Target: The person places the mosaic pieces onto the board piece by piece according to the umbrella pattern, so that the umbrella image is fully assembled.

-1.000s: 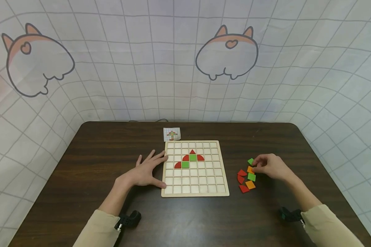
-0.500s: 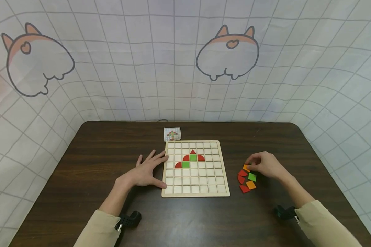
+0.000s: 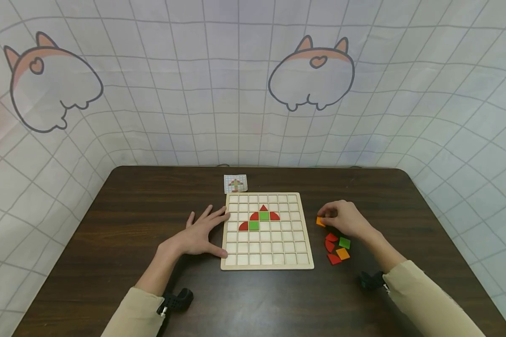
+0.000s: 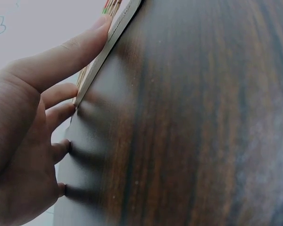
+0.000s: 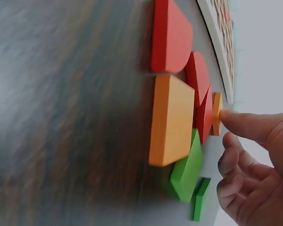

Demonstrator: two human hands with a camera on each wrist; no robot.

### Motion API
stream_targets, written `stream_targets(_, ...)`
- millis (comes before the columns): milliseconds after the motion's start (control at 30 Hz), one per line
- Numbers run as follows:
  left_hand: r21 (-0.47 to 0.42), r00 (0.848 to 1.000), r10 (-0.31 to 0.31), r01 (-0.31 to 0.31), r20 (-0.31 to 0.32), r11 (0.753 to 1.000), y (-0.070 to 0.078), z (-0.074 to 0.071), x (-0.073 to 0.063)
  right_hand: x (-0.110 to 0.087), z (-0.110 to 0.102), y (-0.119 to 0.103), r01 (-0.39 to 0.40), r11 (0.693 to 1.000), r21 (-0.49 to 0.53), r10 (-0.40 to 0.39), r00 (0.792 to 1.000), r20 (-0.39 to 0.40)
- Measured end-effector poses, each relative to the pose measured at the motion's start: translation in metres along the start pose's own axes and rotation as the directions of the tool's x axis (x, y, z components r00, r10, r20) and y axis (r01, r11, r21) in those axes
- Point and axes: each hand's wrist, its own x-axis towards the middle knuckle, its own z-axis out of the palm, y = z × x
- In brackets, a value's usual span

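Note:
A pale wooden grid board (image 3: pixel 241 262) lies on the table. Several red and green tiles sit in its upper middle cells, among them a green square (image 3: pixel 254 225) and a red triangle (image 3: pixel 263 208). My left hand (image 3: pixel 196 236) rests at the board's left edge, fingers spread, thumb and fingertips on the rim. To the right of the board, my right hand (image 3: pixel 346 219) pinches an orange square tile (image 3: pixel 320 221); in the right wrist view the thumb presses on that orange tile (image 5: pixel 217 113). A green piece (image 5: pixel 201 200) near this hand is hidden in the head view.
Just below the right hand lie loose tiles: a green square (image 3: pixel 344 243), an orange square (image 3: pixel 343 253) and several red rounded pieces (image 3: pixel 330 246). A small printed pattern card (image 3: pixel 235 183) lies at the board's top left corner. Behind the dark table (image 3: pixel 160 182) hangs a patterned cloth.
My right hand has left the green piece, taken the orange square from the pile, and moved left and away from me with it toward the board. The left hand has stayed put.

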Motion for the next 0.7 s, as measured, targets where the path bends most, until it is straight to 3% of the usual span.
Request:
stream_targets(133,-0.005,1.000,0.002,-0.002,0.002,1.000,-0.0002,0.0003,0.0002,0.0017,-0.0006,-0.0031,-0.027,1.000,-0.013,0.027,0.999,-0.020)
stream_targets(267,-0.003,1.000,0.001,-0.001,0.003,1.000,-0.0006,0.0005,0.0000,-0.0006,-0.0038,-0.0027,-0.068,0.997,-0.022,0.068,0.998,0.012)
stream_targets(433,0.003,1.000,-0.003,0.003,0.001,1.000,-0.0014,0.0010,-0.0004,-0.0015,-0.0024,0.0004,-0.054,0.999,-0.005,0.054,0.996,0.066)
stream_targets(700,0.007,1.000,0.000,0.000,0.001,1.000,-0.0021,0.0024,-0.0001,-0.0009,0.0032,0.0012,-0.021,0.999,-0.047,0.023,0.999,0.036)
